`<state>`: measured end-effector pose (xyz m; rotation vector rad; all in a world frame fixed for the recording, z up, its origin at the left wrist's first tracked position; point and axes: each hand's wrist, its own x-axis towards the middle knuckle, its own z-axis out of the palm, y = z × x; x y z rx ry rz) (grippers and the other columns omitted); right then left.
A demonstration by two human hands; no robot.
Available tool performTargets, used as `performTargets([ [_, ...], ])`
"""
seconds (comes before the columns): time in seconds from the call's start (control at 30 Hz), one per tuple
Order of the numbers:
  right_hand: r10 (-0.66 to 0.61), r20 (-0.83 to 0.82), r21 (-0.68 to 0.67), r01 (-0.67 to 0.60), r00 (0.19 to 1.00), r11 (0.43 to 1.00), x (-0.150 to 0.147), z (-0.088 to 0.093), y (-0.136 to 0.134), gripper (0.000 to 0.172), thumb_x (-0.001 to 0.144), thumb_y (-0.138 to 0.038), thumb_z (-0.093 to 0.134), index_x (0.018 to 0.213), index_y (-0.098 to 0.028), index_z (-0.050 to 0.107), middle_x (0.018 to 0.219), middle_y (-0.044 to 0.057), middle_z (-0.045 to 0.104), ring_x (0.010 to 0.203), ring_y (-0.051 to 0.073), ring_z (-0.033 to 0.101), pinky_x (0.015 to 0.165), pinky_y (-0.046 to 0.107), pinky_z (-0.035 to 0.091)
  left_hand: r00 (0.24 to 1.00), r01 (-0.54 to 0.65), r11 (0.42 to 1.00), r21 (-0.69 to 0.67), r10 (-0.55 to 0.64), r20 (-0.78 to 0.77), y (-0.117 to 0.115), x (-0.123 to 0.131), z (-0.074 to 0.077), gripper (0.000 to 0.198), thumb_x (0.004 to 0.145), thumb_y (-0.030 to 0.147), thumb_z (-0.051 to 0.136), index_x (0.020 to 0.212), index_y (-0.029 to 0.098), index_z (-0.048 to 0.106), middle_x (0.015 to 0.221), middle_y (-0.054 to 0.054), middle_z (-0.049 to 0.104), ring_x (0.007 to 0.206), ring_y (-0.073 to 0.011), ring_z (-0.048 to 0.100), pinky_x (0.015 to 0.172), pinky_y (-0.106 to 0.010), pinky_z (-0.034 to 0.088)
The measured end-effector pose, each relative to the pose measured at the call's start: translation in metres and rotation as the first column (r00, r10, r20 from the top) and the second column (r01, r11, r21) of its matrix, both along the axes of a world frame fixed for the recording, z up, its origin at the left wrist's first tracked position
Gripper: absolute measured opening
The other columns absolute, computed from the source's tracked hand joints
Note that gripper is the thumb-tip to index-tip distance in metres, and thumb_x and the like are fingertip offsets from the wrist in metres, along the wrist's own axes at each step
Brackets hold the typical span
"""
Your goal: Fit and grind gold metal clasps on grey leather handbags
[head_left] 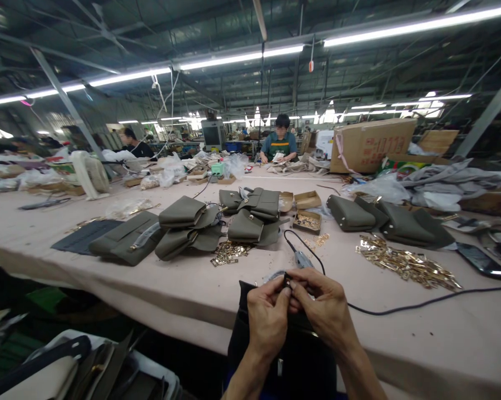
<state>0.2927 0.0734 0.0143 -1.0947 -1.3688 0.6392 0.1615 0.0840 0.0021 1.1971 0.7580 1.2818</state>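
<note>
Pinching a dark piece (287,280), mostly hidden, left hand (268,315) and right hand (324,297) in closed grip, black item (304,355) partly covered

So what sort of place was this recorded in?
Most likely a bag-making workshop: there are several olive-grey bags, heaps of gold-coloured metal fittings, and long strip lights overhead.

The left hand (269,316) and right hand (327,300) are bare, wrists narrower than the palms; left forearm (249,373) and right forearm (359,364) likewise uncovered. Below the table's (404,333) near edge, deep blue (225,382) shows (whether clothing, I cannot tell).
</note>
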Motion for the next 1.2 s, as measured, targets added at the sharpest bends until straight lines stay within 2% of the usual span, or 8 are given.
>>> performTargets([
  [0.1, 0.006, 0.034, 0.066, -0.008, 0.999, 0.998, 0.000, 0.002, 0.000, 0.011, 0.094, -0.026, 0.070, 0.095, -0.024, 0.081, 0.100, 0.005, 0.072, 0.091, 0.021, 0.070, 0.076, 0.029, 0.059, 1.000, -0.006, 1.000, 0.028, 0.007, -0.020, 0.003, -0.001, 0.002, 0.025, 0.095, 0.025, 0.070, 0.114, 0.013, 0.080, 0.091, -0.007, 0.079, 0.068, -0.0174, 0.071, 0.064, -0.023, 0.059],
  [0.17, 0.005, 0.031, 0.083, -0.008, 0.999, 0.997, 0.001, 0.004, -0.001, 0.010, 0.094, -0.025, 0.071, 0.093, -0.024, 0.081, 0.101, 0.005, 0.072, 0.093, 0.021, 0.070, 0.078, 0.029, 0.060, 0.999, -0.011, 1.000, 0.029, 0.012, -0.031, 0.005, -0.002, 0.002, 0.026, 0.096, 0.025, 0.068, 0.116, 0.013, 0.080, 0.093, -0.008, 0.080, 0.069, -0.0186, 0.072, 0.064, -0.024, 0.060],
  [0.27, -0.014, -0.002, 0.035, 0.014, 1.000, 0.999, 0.002, 0.008, -0.001, 0.014, 0.093, -0.031, 0.074, 0.101, -0.022, 0.080, 0.097, 0.006, 0.073, 0.086, 0.021, 0.071, 0.073, 0.029, 0.061, 0.997, -0.014, 1.000, 0.028, 0.016, -0.078, 0.009, 0.000, 0.003, 0.027, 0.097, 0.025, 0.066, 0.117, 0.012, 0.080, 0.089, -0.008, 0.080, 0.066, -0.0191, 0.072, 0.064, -0.025, 0.061],
  [0.37, -0.031, -0.009, 0.011, 0.031, 0.999, 0.999, 0.003, 0.011, -0.001, 0.021, 0.093, -0.039, 0.075, 0.100, -0.020, 0.079, 0.093, 0.007, 0.073, 0.082, 0.022, 0.071, 0.070, 0.029, 0.060, 0.993, -0.019, 0.999, 0.044, 0.024, -0.111, 0.010, 0.001, 0.003, 0.027, 0.098, 0.026, 0.065, 0.117, 0.012, 0.080, 0.092, -0.009, 0.080, 0.069, -0.0201, 0.073, 0.068, -0.027, 0.062],
  [0.6, -0.058, -0.077, -0.108, 0.050, 0.995, 0.993, 0.008, 0.003, 0.009, 0.031, 0.092, -0.048, 0.076, 0.100, -0.018, 0.079, 0.084, 0.007, 0.074, 0.071, 0.021, 0.069, 0.065, 0.029, 0.058, 0.999, -0.026, 1.000, 0.008, 0.026, -0.038, 0.006, 0.008, 0.002, 0.035, 0.095, 0.023, 0.065, 0.126, 0.010, 0.074, 0.092, -0.010, 0.079, 0.067, -0.0184, 0.073, 0.066, -0.026, 0.063],
  [0.77, -0.070, -0.047, -0.090, 0.066, 0.996, 0.994, 0.012, 0.002, 0.016, 0.028, 0.090, -0.046, 0.078, 0.097, -0.019, 0.081, 0.087, 0.006, 0.075, 0.073, 0.020, 0.069, 0.068, 0.027, 0.057, 0.994, -0.060, 0.998, 0.031, 0.063, -0.095, 0.007, 0.007, 0.001, 0.036, 0.096, 0.021, 0.062, 0.128, 0.012, 0.075, 0.084, -0.008, 0.079, 0.066, -0.0178, 0.073, 0.067, -0.025, 0.063],
  [0.93, -0.069, -0.037, -0.102, 0.065, 0.997, 0.993, 0.010, 0.005, 0.015, 0.026, 0.090, -0.044, 0.077, 0.097, -0.019, 0.081, 0.081, 0.004, 0.074, 0.067, 0.019, 0.068, 0.062, 0.027, 0.056, 0.996, -0.044, 0.999, 0.023, 0.046, -0.074, 0.008, 0.006, 0.001, 0.036, 0.097, 0.025, 0.065, 0.127, 0.010, 0.075, 0.082, -0.009, 0.078, 0.066, -0.0193, 0.074, 0.068, -0.027, 0.064],
  [1.2, -0.137, 0.001, -0.067, 0.137, 0.991, 0.988, 0.000, 0.008, 0.005, 0.021, 0.092, -0.041, 0.074, 0.094, -0.021, 0.080, 0.082, 0.003, 0.074, 0.068, 0.020, 0.068, 0.067, 0.029, 0.057, 0.998, -0.026, 1.000, -0.002, 0.026, -0.062, -0.001, -0.001, 0.002, 0.034, 0.097, 0.034, 0.069, 0.121, 0.011, 0.076, 0.094, -0.012, 0.078, 0.068, -0.0188, 0.074, 0.063, -0.024, 0.062],
])
